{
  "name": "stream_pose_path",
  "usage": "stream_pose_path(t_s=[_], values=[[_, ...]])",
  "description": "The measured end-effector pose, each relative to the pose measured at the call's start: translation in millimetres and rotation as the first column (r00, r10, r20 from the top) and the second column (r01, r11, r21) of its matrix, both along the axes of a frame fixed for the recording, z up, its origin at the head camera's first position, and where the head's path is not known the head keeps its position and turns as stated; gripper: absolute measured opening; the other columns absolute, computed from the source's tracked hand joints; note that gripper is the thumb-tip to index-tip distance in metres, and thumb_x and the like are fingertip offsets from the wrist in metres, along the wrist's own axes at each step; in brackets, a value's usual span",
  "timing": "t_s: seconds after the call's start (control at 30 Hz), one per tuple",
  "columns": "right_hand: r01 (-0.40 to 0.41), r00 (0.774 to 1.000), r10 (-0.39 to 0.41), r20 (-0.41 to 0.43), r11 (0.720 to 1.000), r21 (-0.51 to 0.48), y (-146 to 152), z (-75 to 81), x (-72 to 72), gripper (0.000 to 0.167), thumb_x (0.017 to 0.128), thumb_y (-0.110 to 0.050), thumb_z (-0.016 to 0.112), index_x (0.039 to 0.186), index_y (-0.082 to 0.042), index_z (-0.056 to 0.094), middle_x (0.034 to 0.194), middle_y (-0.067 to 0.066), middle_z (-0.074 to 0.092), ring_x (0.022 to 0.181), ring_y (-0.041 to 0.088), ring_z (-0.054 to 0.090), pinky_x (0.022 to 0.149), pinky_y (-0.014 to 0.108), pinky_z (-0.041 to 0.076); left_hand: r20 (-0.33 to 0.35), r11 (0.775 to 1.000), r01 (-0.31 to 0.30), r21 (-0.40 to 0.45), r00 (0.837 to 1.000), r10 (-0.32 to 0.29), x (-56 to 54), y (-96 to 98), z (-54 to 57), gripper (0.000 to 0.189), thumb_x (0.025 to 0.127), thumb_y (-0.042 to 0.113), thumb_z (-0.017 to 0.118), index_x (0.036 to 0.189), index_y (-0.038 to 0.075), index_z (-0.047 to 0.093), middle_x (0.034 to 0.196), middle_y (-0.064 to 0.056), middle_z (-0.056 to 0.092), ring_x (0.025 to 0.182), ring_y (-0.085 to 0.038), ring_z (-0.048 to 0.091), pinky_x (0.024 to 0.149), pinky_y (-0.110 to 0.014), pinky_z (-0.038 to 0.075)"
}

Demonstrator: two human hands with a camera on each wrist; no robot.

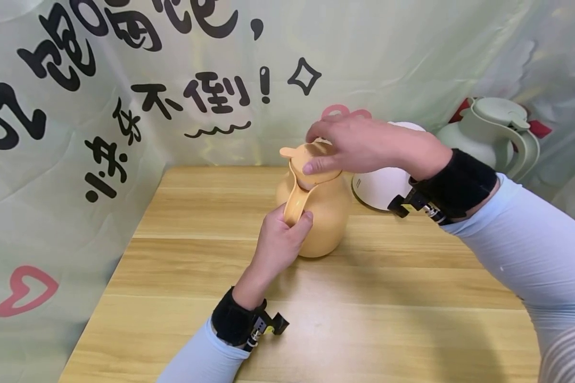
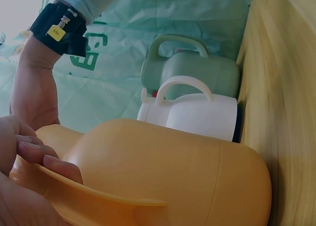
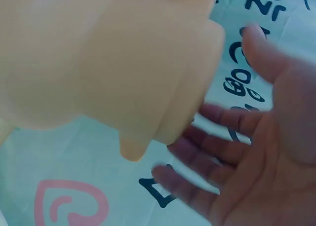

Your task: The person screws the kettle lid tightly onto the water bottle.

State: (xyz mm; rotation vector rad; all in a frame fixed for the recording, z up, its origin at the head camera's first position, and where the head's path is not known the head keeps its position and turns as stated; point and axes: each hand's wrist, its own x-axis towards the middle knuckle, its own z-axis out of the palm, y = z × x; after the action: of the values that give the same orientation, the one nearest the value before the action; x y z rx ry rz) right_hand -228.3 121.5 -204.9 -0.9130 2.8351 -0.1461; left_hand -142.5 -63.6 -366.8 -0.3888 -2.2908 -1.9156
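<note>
An apricot-coloured vacuum jug stands upright on the wooden table. My left hand grips its handle, with the thumb lying along the top. In the left wrist view, fingers of that hand curl round the handle close to the jug's neck. Over the round lid is my right hand, thumb at the near side and fingers reaching over the far side. The right wrist view shows that hand with fingers spread and fingertips right at the lid's rim, the thumb apart from it.
Behind the jug to the right is a white jug, partly covered by the right forearm. A pale green jug stands farther right. A printed cloth hangs along the back and left of the wooden table.
</note>
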Motion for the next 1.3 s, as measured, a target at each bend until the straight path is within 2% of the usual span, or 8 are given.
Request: stream_pose_path(t_s=[0.13, 0.27, 0.37, 0.6, 0.8, 0.93, 1.03, 1.3], values=[[-0.095, 0.993, 0.098, 0.068, 0.995, -0.043, 1, -0.3, -0.5, 0.064, 0.093, -0.051, 0.073, 0.143, -0.017, 0.055, 0.123, 0.002, 0.063, 0.111, 0.022, 0.054, 0.099, 0.043, 0.043, 0.003, 1.0, 0.002, 0.007, 1.0, -0.002, 0.9, -0.1, 0.0, 0.029, 0.095, 0.019, 0.066, 0.07, 0.011, 0.055, 0.056, 0.003, 0.042, 0.05, -0.011, 0.039, 0.047, -0.026, 0.033], [-0.093, 0.993, 0.096, 0.061, 0.994, -0.049, 0, -3.2, -0.4, 0.058, 0.091, -0.042, 0.075, 0.14, -0.017, 0.056, 0.113, 0.004, 0.064, 0.101, 0.021, 0.056, 0.09, 0.038, 0.046, 0.001, 1.0, 0.002, 0.013, 1.0, -0.002, 1.2, 0.0, -0.4, 0.028, 0.095, 0.019, 0.066, 0.07, 0.01, 0.056, 0.055, 0.003, 0.043, 0.049, -0.011, 0.04, 0.047, -0.026, 0.033], [-0.039, 0.999, 0.04, 0.034, 0.998, -0.039, -2, -5.6, 0.1, 0.06, 0.09, -0.05, 0.074, 0.136, -0.016, 0.056, 0.11, 0.007, 0.061, 0.099, 0.023, 0.054, 0.085, 0.038, 0.044, -0.003, 1.0, 0.001, 0.01, 1.0, -0.001, 0.7, 0.2, -0.9, 0.029, 0.095, 0.019, 0.066, 0.07, 0.01, 0.055, 0.055, 0.003, 0.043, 0.049, -0.011, 0.04, 0.047, -0.026, 0.033], [0.121, 0.99, -0.115, -0.083, 0.99, 0.069, -12, -11.9, 4.3, 0.085, 0.084, -0.084, 0.058, 0.123, -0.009, 0.05, 0.11, 0.012, 0.053, 0.088, 0.028, 0.058, 0.068, 0.038, 0.046, -0.005, 1.0, 0.004, 0.001, 1.0, -0.004, -0.4, -0.2, -0.6, 0.028, 0.096, 0.018, 0.066, 0.071, 0.01, 0.055, 0.057, 0.003, 0.043, 0.051, -0.011, 0.04, 0.049, -0.025, 0.034], [0.165, 0.974, -0.142, -0.177, 0.979, 0.119, -17, -15.8, 7.0, 0.087, 0.086, -0.089, 0.046, 0.111, -0.006, 0.048, 0.099, 0.013, 0.051, 0.076, 0.032, 0.056, 0.065, 0.041, 0.045, -0.009, 1.0, 0.008, 0.001, 1.0, -0.008, -0.2, -0.6, -0.2, 0.028, 0.097, 0.019, 0.065, 0.072, 0.01, 0.056, 0.058, 0.003, 0.043, 0.051, -0.011, 0.041, 0.049, -0.025, 0.034], [0.142, 0.977, -0.124, -0.173, 0.985, 0.095, -13, -14.2, 7.3, 0.082, 0.091, -0.083, 0.044, 0.113, -0.005, 0.051, 0.109, 0.019, 0.053, 0.082, 0.036, 0.052, 0.087, 0.05, 0.042, -0.017, 1.0, 0.004, -0.001, 1.0, -0.004, -0.1, -0.4, -0.5, 0.028, 0.096, 0.019, 0.066, 0.071, 0.01, 0.056, 0.057, 0.003, 0.043, 0.051, -0.011, 0.04, 0.049, -0.025, 0.034], [0.094, 0.987, -0.088, -0.132, 0.995, 0.044, -8, -11.3, 6.9, 0.074, 0.095, -0.076, 0.05, 0.119, -0.007, 0.056, 0.114, 0.018, 0.052, 0.092, 0.035, 0.049, 0.094, 0.05, 0.035, -0.017, 1.0, 0.002, -0.001, 1.0, -0.002, 0.5, 0.0, 0.0, 0.029, 0.096, 0.019, 0.066, 0.07, 0.01, 0.055, 0.056, 0.003, 0.042, 0.051, -0.01, 0.04, 0.048, -0.025, 0.033], [-0.087, 0.996, 0.088, 0.007, 0.994, -0.068, 2, -4.7, 3.6, 0.056, 0.093, -0.051, 0.073, 0.136, -0.017, 0.059, 0.116, 0.003, 0.064, 0.104, 0.024, 0.055, 0.09, 0.04, 0.045, -0.002, 1.0, -0.005, 0.008, 1.0, 0.005, 0.9, 0.4, -0.4, 0.028, 0.096, 0.019, 0.065, 0.071, 0.011, 0.056, 0.055, 0.003, 0.042, 0.049, -0.011, 0.039, 0.047, -0.026, 0.033]])
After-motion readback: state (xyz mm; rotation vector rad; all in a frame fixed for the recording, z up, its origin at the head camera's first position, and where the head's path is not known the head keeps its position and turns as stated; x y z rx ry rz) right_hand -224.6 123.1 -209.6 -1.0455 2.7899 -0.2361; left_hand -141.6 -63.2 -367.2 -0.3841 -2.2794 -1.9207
